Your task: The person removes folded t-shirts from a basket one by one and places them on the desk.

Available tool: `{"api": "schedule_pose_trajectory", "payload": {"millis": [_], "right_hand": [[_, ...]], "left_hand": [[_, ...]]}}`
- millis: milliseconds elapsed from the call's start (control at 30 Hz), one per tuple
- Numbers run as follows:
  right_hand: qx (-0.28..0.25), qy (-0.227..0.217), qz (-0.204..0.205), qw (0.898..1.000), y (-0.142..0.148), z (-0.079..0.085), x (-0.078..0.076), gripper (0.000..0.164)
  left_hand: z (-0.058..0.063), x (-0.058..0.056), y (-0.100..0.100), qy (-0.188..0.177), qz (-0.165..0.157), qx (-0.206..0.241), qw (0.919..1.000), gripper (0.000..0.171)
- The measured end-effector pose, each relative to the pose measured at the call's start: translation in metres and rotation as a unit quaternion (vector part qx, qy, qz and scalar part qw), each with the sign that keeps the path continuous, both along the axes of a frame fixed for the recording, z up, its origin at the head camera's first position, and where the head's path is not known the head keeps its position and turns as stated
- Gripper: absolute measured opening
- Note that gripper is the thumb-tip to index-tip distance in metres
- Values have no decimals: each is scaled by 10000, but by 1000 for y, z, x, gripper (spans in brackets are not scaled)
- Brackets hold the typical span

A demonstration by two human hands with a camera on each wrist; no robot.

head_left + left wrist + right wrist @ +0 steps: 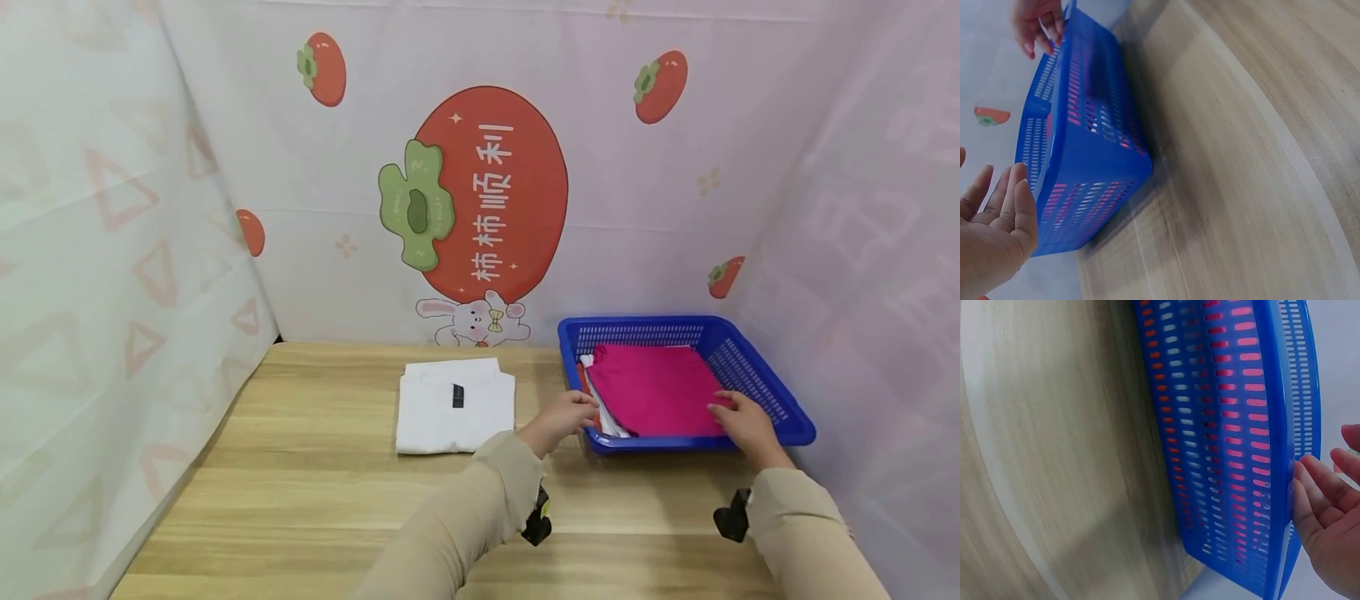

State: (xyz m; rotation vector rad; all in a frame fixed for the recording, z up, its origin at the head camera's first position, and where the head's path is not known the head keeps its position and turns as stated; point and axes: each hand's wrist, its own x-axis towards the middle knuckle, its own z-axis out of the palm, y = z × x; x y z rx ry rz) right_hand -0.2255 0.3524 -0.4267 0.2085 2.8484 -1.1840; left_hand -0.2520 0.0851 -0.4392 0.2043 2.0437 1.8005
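A blue plastic basket point(772, 392) holds a folded magenta garment point(660, 387) on top, with white cloth point(611, 417) and a bit of orange cloth showing under its left side. My left hand point(561, 421) is at the basket's left rim, its fingers extended and loosely bent; in the left wrist view this hand point(997, 234) is beside the basket wall, holding nothing. Over the front right of the basket, my right hand point(746, 421) has its fingertips close to the magenta garment's right edge. In the right wrist view the right hand point(1332, 519) overlaps the rim with relaxed fingers.
Left of the basket, a folded white garment point(457, 421) with a dark label lies on the wooden table point(315, 483). Behind stands a pale printed backdrop point(600, 208), and fabric walls flank both sides, the right one close to the basket.
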Motion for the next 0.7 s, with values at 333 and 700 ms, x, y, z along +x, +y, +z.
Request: {"api": "schedule_pose_trajectory", "payload": {"millis": [333, 700], "right_hand": [[1558, -200, 461, 9865, 17, -8, -14, 49], [2005, -750, 631, 9748, 22, -15, -27, 55]], "left_hand": [[-7, 0, 23, 22, -263, -116, 9996, 21], [-8, -3, 47, -99, -82, -556, 9984, 9]]}}
